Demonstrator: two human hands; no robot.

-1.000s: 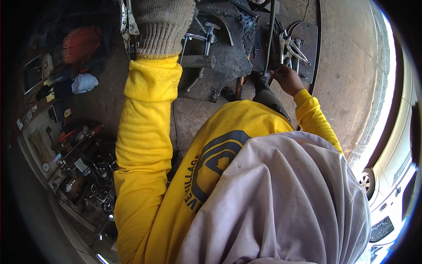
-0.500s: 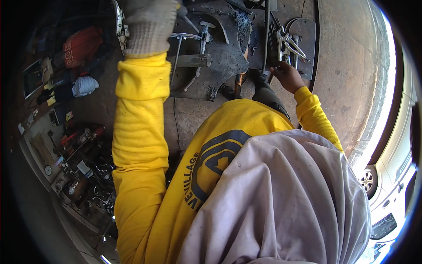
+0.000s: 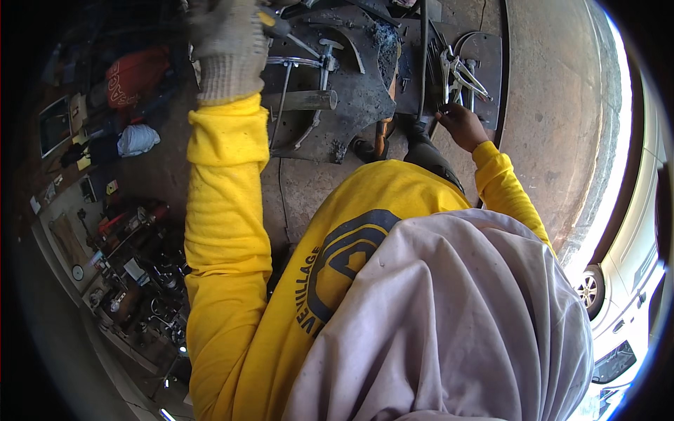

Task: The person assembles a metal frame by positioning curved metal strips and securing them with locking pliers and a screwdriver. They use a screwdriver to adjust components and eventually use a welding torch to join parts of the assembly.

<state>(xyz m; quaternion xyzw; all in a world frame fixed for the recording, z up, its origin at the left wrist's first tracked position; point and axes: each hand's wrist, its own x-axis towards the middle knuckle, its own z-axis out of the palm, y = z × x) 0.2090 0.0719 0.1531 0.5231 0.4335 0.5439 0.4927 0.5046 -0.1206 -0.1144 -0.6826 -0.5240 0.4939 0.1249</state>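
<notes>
My left hand [image 3: 228, 59], in a grey knitted glove, is at the top left, blurred and partly cut off. It appears closed on a tool with a yellow-and-grey handle [image 3: 276, 26] and a thin metal shaft; its grip is mostly hidden. Below the shaft are a metal clamp [image 3: 326, 62] and a round steel pipe [image 3: 312, 100] on a dark steel plate [image 3: 361, 105]. My bare right hand [image 3: 463, 128] has its fingers drawn together beside several thin dark rods [image 3: 437, 52]; what they pinch cannot be made out. Locking pliers [image 3: 458, 72] lie just beyond it.
A thick dark bar or hose [image 3: 424, 59] runs between the two work areas. An orange bar [image 3: 382, 137] is near my feet. Cluttered machinery and parts [image 3: 151, 266] lie at the left, with a red bag [image 3: 137, 77] farther off. A light-coloured car [image 3: 632, 281] stands at the right.
My left hand has come slightly nearer, and the handled tool has shifted left and nearer with it. The right hand has barely moved.
</notes>
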